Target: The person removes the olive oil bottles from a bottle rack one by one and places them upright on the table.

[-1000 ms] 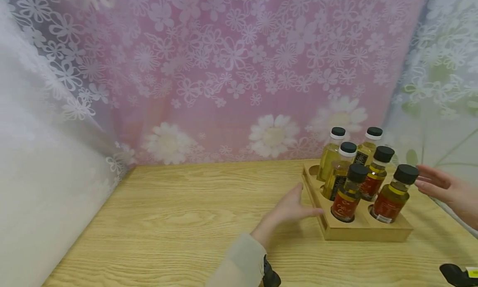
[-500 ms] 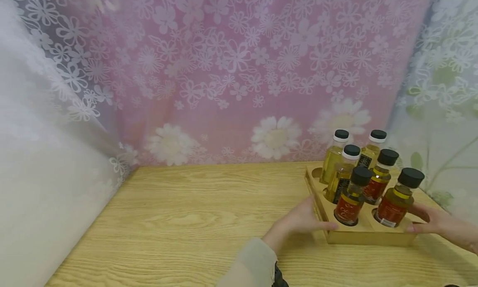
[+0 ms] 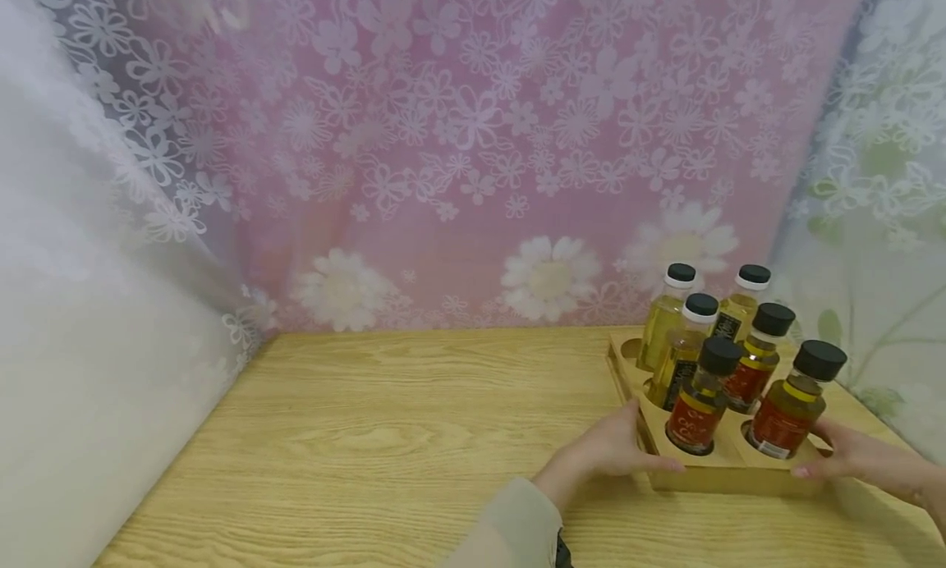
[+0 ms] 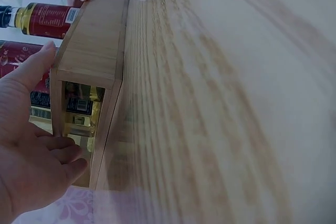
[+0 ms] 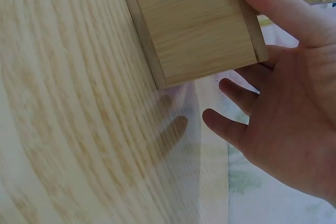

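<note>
A wooden bottle rack [image 3: 739, 479] stands on the table, its top board cut with round holes. Two small oil bottles with black caps and red labels fill its front, the left one [image 3: 695, 420] reading "Olive" and the right one [image 3: 785, 420] showing a barcode. Behind them stand another red-labelled bottle [image 3: 748, 379] and several slimmer yellow oil bottles [image 3: 661, 334]. My left hand [image 3: 609, 449] grips the rack's left side, thumb over the top edge, curled fingers at the open side [image 4: 79, 114]. My right hand [image 3: 861, 457] holds the front right corner, thumb on top.
The wood-grained table [image 3: 369, 437] stretches left of the rack. A pink flowered curtain [image 3: 458, 158] hangs along the back edge. White sheer cloth hangs on the left [image 3: 103, 305], and a leaf-patterned curtain [image 3: 887, 264] stands close on the right.
My right hand has come in from the right and taken hold of the rack's right corner. My left hand has closed onto the left side. The rack sits slightly lower in view.
</note>
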A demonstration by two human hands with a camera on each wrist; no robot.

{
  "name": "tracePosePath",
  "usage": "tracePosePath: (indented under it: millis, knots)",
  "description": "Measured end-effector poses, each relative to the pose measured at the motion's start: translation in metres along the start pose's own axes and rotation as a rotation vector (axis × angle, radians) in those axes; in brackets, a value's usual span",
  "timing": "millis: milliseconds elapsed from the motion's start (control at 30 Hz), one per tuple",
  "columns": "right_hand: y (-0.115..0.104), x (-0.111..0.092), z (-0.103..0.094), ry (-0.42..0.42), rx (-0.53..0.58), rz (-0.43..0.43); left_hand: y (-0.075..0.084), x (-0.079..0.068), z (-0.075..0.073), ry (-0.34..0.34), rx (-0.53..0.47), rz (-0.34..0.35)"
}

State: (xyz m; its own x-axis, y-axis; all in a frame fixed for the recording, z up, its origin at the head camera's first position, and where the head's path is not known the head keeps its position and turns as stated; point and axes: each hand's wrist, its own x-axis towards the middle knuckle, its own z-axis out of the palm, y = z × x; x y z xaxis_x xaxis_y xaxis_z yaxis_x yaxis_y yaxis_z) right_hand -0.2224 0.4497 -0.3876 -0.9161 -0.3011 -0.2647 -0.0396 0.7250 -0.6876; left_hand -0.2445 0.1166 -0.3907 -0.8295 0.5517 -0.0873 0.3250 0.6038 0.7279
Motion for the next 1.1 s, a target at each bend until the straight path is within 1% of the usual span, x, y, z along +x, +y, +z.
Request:
tracePosePath:
  millis: [100,167,333,433,567,700,867,967,1100]
  knots:
    - [0.0,0.004,0.001,-0.002,-0.008,-0.003,0.0,0.0,0.0,0.005,0.004,-0.005]
    - [0.001,0.003,0.001,-0.006,0.006,-0.011,0.001,0.001,0.001,0.006,-0.003,-0.004]
    - [0.001,0.002,0.004,-0.014,0.053,-0.071,0.004,0.002,0.002,0.035,-0.021,-0.011]
    - [0.0,0.0,0.006,-0.001,0.044,-0.088,0.007,0.001,0.005,0.059,-0.05,-0.025]
    - [-0.002,-0.002,0.008,0.016,0.025,-0.09,0.01,0.0,0.006,0.08,-0.083,-0.053]
    - [-0.005,-0.002,0.008,0.024,0.022,-0.108,0.012,-0.001,0.004,0.095,-0.08,-0.057]
    - [-0.009,-0.002,0.009,0.015,0.055,-0.12,0.008,-0.003,0.0,0.093,-0.074,-0.065]
    - [-0.013,0.001,0.013,0.013,0.073,-0.146,0.003,-0.006,-0.001,0.096,-0.085,-0.07]
    - [-0.022,0.005,0.02,0.031,0.064,-0.192,-0.006,-0.011,-0.007,0.093,-0.11,-0.072]
